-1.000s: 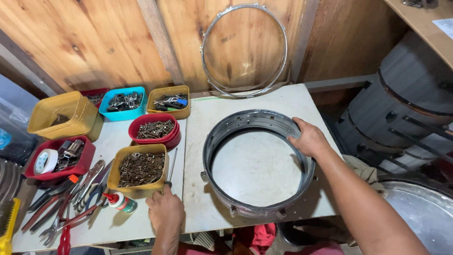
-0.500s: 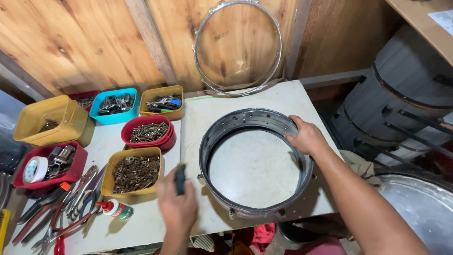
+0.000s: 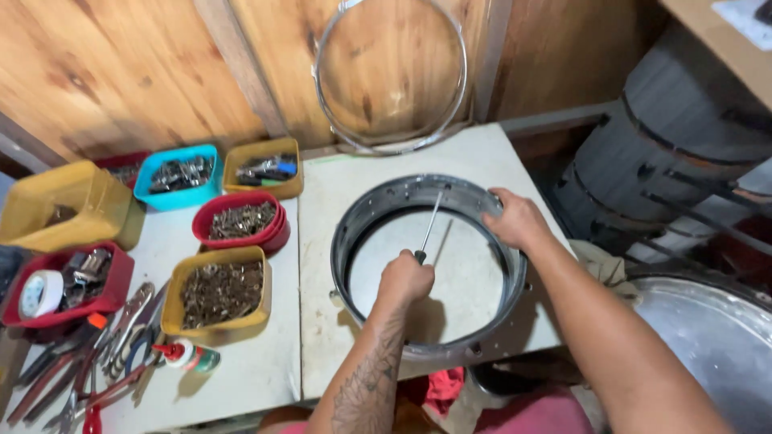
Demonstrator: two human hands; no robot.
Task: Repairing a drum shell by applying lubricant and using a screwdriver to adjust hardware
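Observation:
A grey metal drum shell ring (image 3: 378, 201) lies flat on the white worktable (image 3: 322, 337). My left hand (image 3: 404, 281) hovers over the ring's middle, gripping a screwdriver (image 3: 430, 225) by its handle. Its thin shaft points up and away, with the tip at the ring's far inner wall. My right hand (image 3: 519, 221) rests on the ring's right rim, fingers curled over the edge.
Yellow (image 3: 221, 293), red (image 3: 241, 221), blue (image 3: 177, 175) bins of screws and parts stand at left, with pliers (image 3: 72, 378) and a small oil bottle (image 3: 183, 354) near the front edge. A metal hoop (image 3: 390, 76) leans on the wooden wall. Dark drum shells (image 3: 675, 153) stand at right.
My left hand rose from the table's front edge with the screwdriver and moved right, over the ring. The shaft now reaches the ring's far wall. My right hand stayed on the rim.

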